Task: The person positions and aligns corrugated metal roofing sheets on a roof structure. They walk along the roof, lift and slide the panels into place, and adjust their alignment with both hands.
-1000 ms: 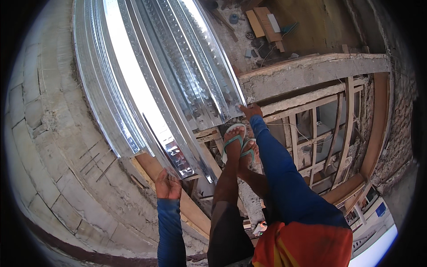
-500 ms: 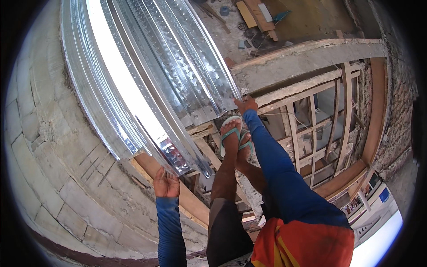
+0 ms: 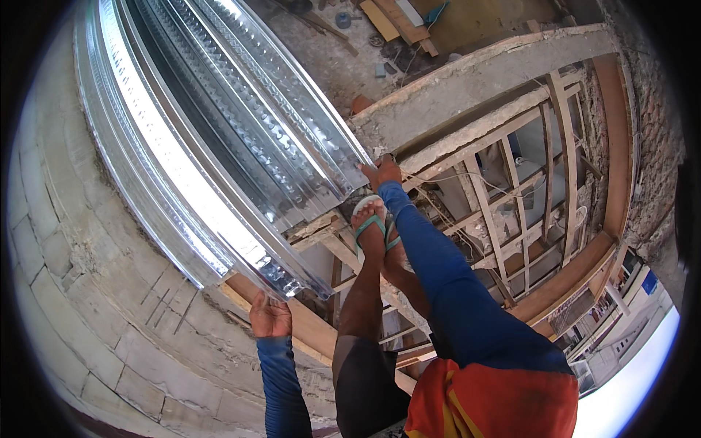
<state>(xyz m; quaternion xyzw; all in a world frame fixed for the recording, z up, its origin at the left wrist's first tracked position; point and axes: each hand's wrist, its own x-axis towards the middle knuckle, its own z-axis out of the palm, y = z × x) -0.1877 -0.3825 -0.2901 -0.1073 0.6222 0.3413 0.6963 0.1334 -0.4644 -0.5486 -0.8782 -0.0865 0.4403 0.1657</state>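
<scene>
While the pale blockwork (image 3: 95, 336) fills our left side, the long, shiny metal sheets (image 3: 241, 109) run from the upper left down toward us, between that blockwork and the concrete beam (image 3: 496, 82). On our right lies the wooden frame (image 3: 570, 160), with open gaps in it, so we would do well to keep our weight centred and not lean out that way. Our sandals (image 3: 375, 219) stand close beside the sheet ends; a slightly wider stance, clear of the metal, would likely be steadier. Our right hand (image 3: 382, 172) is closed on the corner nearest the beam, while our left hand (image 3: 271, 317) lies palm up at the lower end, its fingertips hidden by the metal, so we cannot tell how tightly they curl; bare skin on thin edges calls for an even hold on both sides, with no sliding of the palms
</scene>
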